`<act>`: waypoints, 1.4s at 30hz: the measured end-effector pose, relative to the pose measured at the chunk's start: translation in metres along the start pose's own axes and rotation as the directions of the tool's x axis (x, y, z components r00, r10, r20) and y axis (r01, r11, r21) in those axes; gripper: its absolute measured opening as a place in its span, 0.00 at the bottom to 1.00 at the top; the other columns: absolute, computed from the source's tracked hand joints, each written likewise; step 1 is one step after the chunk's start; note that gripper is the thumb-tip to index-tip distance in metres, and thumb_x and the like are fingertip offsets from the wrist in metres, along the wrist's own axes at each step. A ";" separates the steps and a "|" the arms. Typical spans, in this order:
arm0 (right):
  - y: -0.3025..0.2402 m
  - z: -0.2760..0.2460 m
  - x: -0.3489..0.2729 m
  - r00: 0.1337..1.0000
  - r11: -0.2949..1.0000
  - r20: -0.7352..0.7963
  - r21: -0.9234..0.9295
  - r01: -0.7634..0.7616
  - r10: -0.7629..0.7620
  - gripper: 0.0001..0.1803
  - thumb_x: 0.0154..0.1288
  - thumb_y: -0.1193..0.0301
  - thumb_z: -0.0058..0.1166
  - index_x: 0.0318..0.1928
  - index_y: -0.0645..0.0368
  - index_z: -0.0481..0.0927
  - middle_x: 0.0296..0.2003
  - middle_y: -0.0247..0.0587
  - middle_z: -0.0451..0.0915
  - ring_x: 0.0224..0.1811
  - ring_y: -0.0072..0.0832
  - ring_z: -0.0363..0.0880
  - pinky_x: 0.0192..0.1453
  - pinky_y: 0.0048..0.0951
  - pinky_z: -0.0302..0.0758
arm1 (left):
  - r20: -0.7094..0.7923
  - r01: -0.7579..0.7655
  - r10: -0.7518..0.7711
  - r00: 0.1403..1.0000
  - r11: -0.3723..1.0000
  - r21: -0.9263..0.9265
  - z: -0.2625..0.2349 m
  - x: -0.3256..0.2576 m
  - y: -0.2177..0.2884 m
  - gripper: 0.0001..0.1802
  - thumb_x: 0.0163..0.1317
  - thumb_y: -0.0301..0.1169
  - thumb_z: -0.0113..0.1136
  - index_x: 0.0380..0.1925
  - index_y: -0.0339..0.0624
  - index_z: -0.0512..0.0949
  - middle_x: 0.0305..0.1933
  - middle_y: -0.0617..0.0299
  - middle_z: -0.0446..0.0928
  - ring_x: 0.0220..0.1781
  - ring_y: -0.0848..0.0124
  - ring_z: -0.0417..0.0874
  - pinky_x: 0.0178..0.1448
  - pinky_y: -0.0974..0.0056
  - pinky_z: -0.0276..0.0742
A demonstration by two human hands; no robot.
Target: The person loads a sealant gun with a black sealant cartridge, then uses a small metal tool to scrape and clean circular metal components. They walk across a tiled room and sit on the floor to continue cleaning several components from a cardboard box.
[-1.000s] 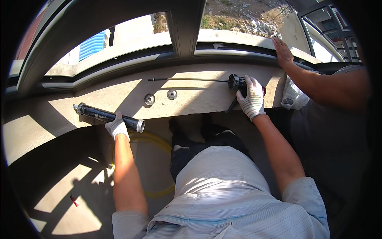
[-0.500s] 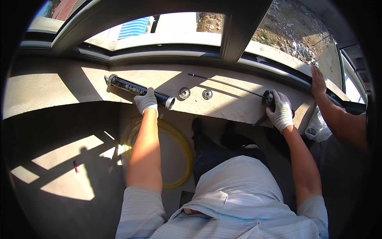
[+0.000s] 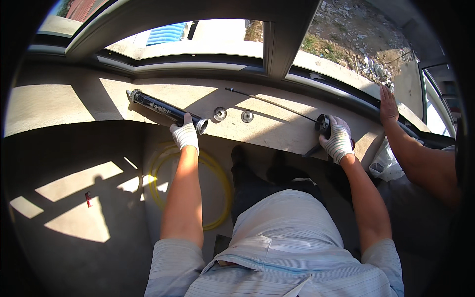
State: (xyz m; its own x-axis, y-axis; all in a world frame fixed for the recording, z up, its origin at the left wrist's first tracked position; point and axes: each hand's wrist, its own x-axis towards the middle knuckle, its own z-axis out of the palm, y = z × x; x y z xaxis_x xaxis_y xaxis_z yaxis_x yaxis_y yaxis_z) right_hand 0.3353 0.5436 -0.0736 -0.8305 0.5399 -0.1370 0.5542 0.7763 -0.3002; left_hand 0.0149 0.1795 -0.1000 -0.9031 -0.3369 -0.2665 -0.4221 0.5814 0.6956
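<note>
On the sill lies the black barrel of a caulking gun (image 3: 161, 108), its open end toward the right. My left hand (image 3: 185, 136), in a white glove, is closed on the barrel near that end, with one finger over the top; the other fingers are partly hidden. Two round metal discs (image 3: 219, 114) (image 3: 247, 116) lie flat to the right of the barrel, apart from each other. My gloved right hand (image 3: 339, 139) grips the caulking gun's handle end (image 3: 323, 123). From it a thin black rod (image 3: 277, 105) slants left and away across the sill.
Dark window frames (image 3: 198, 63) border the sill (image 3: 49, 106) behind. A co-worker's bare hand (image 3: 389, 105) rests by the frame at right, above a clear plastic bag (image 3: 387, 163). A yellow hose (image 3: 228, 198) lies coiled below, and a small red object (image 3: 88, 199) lies lower left.
My left hand has slid along the barrel toward its open end. The whole view has shifted slightly; the right hand still grips the handle end.
</note>
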 end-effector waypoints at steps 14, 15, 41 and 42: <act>0.010 -0.003 -0.006 0.999 0.998 -0.029 0.053 0.032 -0.030 0.39 0.52 0.62 0.69 0.66 0.61 0.74 0.61 0.56 0.76 0.66 0.55 0.72 0.75 0.51 0.66 | 0.202 0.453 -0.405 0.892 0.800 -0.394 -0.024 -0.084 -0.116 0.26 0.70 0.51 0.66 0.51 0.41 0.74 0.41 0.60 0.79 0.41 0.65 0.84 0.49 0.57 0.84; 0.009 -0.002 -0.006 0.998 0.996 -0.030 0.074 0.048 -0.046 0.39 0.52 0.62 0.69 0.66 0.61 0.74 0.61 0.56 0.76 0.66 0.55 0.72 0.75 0.50 0.65 | 0.286 0.483 -0.400 0.871 0.805 -0.344 -0.035 -0.090 -0.134 0.25 0.71 0.53 0.64 0.49 0.42 0.75 0.38 0.62 0.79 0.39 0.67 0.84 0.49 0.56 0.84; -0.117 0.040 -0.081 0.850 0.964 -0.480 0.244 -0.109 0.218 0.26 0.55 0.78 0.64 0.57 0.61 0.79 0.50 0.52 0.82 0.54 0.51 0.81 0.62 0.46 0.78 | 0.793 -0.566 0.315 0.521 0.823 0.045 0.000 -0.065 0.000 0.17 0.66 0.41 0.66 0.46 0.38 0.83 0.41 0.49 0.88 0.41 0.59 0.89 0.51 0.58 0.82; -0.128 0.045 -0.086 0.856 0.961 -0.459 0.236 -0.141 0.238 0.25 0.55 0.76 0.64 0.55 0.61 0.80 0.49 0.50 0.83 0.53 0.50 0.81 0.61 0.46 0.78 | 0.790 -0.612 0.350 0.503 0.790 0.040 0.002 -0.057 -0.004 0.18 0.66 0.40 0.66 0.47 0.39 0.82 0.40 0.49 0.88 0.41 0.58 0.89 0.51 0.57 0.82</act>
State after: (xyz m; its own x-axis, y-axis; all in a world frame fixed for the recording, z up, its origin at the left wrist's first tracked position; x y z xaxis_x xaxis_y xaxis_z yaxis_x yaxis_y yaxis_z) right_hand 0.3339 0.3832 -0.0657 -0.5532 0.7964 0.2442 0.6369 0.5933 -0.4923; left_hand 0.0677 0.1980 -0.0891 -0.6646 0.6191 -0.4183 0.2158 0.6950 0.6859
